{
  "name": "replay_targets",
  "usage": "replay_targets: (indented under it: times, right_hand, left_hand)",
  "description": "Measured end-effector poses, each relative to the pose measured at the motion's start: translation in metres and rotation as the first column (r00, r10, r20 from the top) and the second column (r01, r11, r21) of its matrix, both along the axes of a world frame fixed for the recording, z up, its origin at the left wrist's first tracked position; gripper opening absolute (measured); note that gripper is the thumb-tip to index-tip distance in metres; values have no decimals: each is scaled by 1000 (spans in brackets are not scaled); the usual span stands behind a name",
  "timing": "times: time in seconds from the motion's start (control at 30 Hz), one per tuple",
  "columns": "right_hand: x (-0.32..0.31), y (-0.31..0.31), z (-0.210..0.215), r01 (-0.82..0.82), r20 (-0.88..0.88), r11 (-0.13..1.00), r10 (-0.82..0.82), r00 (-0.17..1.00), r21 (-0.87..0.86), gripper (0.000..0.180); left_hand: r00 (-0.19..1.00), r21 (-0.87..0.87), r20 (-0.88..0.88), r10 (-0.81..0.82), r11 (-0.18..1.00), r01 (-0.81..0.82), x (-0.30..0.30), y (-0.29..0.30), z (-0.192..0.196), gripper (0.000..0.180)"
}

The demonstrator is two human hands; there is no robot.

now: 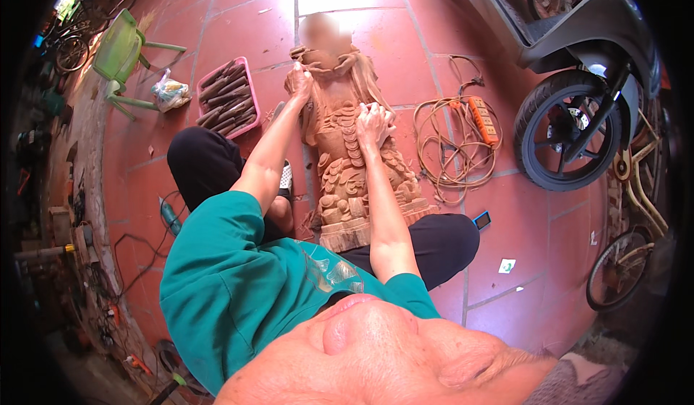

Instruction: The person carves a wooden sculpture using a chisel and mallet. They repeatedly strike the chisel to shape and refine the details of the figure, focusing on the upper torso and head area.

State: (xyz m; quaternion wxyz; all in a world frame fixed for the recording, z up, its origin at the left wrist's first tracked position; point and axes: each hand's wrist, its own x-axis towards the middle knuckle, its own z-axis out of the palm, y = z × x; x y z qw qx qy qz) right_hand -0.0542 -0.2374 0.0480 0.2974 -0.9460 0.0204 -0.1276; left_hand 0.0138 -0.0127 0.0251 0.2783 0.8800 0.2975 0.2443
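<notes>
Both hands rest on the carved wooden statue [347, 159] lying on the tiled floor [506, 260]: left hand [298, 83] gripping its shoulder, right hand [374, 124] apparently pressed flat on its middle.

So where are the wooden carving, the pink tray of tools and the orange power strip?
wooden carving [345, 181]: head view, on its carved middle.
pink tray [204, 87]: head view, on its left rim.
orange power strip [483, 119]: head view, on its top face.

Both my arms reach forward; my left hand [298, 83] is stretched furthest, fingers bent downward, while my right hand [374, 124] presses flat, fingers curled.
</notes>
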Motion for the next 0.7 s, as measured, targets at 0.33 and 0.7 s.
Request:
replay_targets:
  times: [0.33,0.7]
  right_hand:
    - [0,-6,-6,-23,-36,1000,23,999,1,29]
    - [0,-12,-8,12,-20,1000,-12,1000,-14,29]
  left_hand:
    - [977,-64,-15,-215,975,213,-2,14,5,19]
    - [940,60,-210,-269,956,287,6,-19,28,28]
